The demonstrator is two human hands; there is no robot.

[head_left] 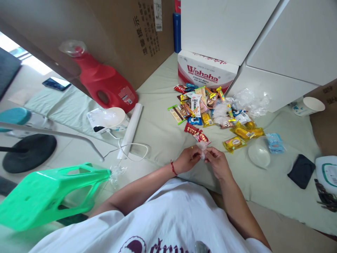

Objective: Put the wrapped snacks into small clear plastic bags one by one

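Close in front of my shirt, both hands pinch a small clear plastic bag. My left hand, with a red string on the wrist, has its fingers closed on the bag's left side. From the right, my right hand grips the same gathered plastic. Just beyond the fingertips lie red snack packets; whether any are inside the bag I cannot tell. Farther out is a pile of mixed snack packets. Yellow-wrapped snacks lie to the right of my right hand.
A Wahaha carton stands behind the pile, with crumpled clear bags beside it. To the right are a clear plastic bowl and a black pouch. A red jug, white roll and upturned green stool are left.
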